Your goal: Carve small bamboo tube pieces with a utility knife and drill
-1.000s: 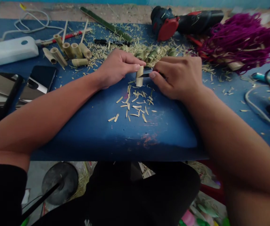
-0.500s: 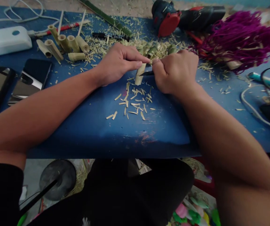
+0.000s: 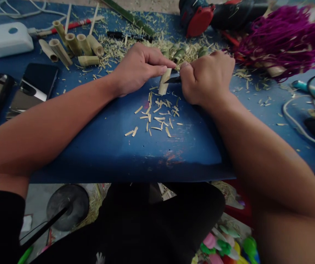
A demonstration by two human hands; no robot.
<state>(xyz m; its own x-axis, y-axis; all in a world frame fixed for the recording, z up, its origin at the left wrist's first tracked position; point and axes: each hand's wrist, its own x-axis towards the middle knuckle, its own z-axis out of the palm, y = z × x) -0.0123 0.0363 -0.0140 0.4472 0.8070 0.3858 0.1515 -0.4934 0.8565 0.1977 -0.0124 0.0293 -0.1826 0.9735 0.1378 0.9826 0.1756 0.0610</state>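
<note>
Since a second ago, the right hand's [image 3: 208, 79] thumb has shifted up near the left hand's [image 3: 141, 66] index fingertip. Short bamboo tube [image 3: 164, 77] now leans a bit more, just above center frame, its top end pinched by the left fingers. Right fingers are wrapped around a dark-bladed knife [image 3: 175, 79], blade at the tube. Shavings [image 3: 159, 118] below, cut bamboo tubes [image 3: 84, 46] upper left.

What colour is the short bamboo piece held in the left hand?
The bamboo piece is pale straw yellow, seen best in the head view.
</note>
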